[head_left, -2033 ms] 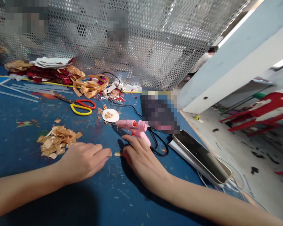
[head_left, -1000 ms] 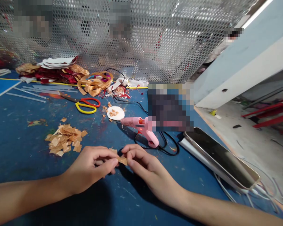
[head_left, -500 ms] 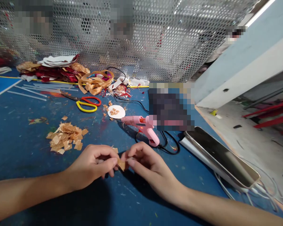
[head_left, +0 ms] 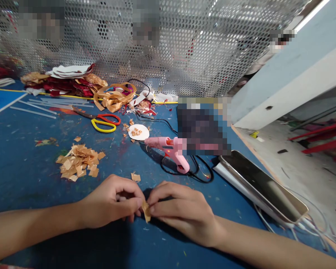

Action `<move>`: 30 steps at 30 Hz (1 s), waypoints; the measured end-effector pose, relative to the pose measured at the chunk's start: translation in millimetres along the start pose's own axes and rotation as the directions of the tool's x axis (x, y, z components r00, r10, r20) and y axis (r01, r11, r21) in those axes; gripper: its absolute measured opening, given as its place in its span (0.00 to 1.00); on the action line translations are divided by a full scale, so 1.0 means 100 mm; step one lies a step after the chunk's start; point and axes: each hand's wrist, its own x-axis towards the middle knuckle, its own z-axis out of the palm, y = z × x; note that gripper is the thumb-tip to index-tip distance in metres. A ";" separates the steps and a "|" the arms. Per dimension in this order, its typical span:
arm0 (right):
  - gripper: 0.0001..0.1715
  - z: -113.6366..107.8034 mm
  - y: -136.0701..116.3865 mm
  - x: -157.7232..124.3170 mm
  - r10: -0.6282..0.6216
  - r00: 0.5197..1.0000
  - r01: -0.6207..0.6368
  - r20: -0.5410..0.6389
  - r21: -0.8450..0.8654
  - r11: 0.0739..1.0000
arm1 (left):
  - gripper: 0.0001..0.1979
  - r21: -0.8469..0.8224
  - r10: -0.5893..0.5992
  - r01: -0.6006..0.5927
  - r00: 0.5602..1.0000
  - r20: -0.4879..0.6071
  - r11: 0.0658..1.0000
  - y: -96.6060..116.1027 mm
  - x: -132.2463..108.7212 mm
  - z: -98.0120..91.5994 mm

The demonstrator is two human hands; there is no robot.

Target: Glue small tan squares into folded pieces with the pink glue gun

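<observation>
Between my two hands is a small tan paper piece (head_left: 146,212), creased and pinched from both sides. My left hand (head_left: 116,201) grips its left edge with thumb and forefinger. On its other side, my right hand (head_left: 183,209) pinches it between thumb and fingertips. Just beyond my fingers lies a loose tan paper square (head_left: 135,176) on the blue table. A heap of similar tan paper squares (head_left: 80,162) sits to the left. Farther off, a white paper disc (head_left: 141,129) carries small crumpled tan bits, close to the nozzle of a pink glue gun (head_left: 168,147).
Scissors (head_left: 105,122) with red and yellow handles lie beside clear glue sticks (head_left: 33,112). Tan ribbon (head_left: 114,98) and stacked red and white material (head_left: 70,80) line the perforated metal screen (head_left: 168,48). A phone (head_left: 264,185) leans at the right, near cables.
My right hand has turned over and come slightly nearer, its fingers now across the paper piece. The paper looks more folded, and the loose square beyond is more exposed.
</observation>
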 end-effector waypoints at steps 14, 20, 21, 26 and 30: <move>0.05 0.07 -0.05 0.03 0.204 0.975 -0.200 -0.086 0.050 0.979 | 0.10 0.322 0.205 -0.167 0.975 -0.088 0.932 0.02 -0.01 0.01; 0.05 0.09 -0.04 0.04 0.306 0.945 -0.298 -0.116 0.082 0.951 | 0.10 0.369 0.255 -0.199 0.961 -0.108 0.908 -0.01 0.00 0.03; 0.05 0.10 -0.04 0.04 0.319 0.940 -0.311 -0.118 0.084 0.947 | 0.10 0.372 0.260 -0.201 0.959 -0.114 0.906 -0.01 0.00 0.04; 0.07 0.16 -0.04 0.02 0.455 0.856 -0.419 -0.245 0.185 0.889 | 0.08 0.404 0.303 -0.208 0.935 -0.185 0.891 0.03 -0.02 0.05; 0.12 0.19 -0.05 0.01 0.463 0.821 -0.397 -0.332 0.250 0.883 | 0.04 0.455 0.344 -0.214 0.912 -0.225 0.865 0.03 -0.03 0.08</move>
